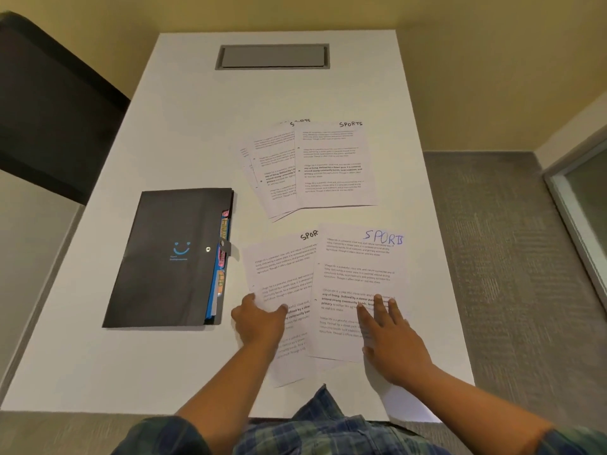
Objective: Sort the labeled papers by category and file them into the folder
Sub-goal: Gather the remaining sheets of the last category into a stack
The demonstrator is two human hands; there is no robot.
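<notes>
A black folder (167,257) with a blue smiley and coloured tabs along its right edge lies closed on the left of the white table (197,126). Two printed sheets lie near me: one with SPORTS in blue ink (358,267) overlaps one with SPORTS in black (279,270). My left hand (259,320) rests on the black-labelled sheet, thumb and forefinger spread. My right hand (391,336) lies flat with straight fingers on the blue-labelled sheet. Farther back, a fanned pile of SPORTS sheets (331,165) lies on the table.
A grey recessed cable hatch (272,56) sits at the table's far end. A dark chair (49,103) stands to the left. Grey carpet (512,257) and a glass door frame (578,198) lie on the right. The table's near edge is at my body.
</notes>
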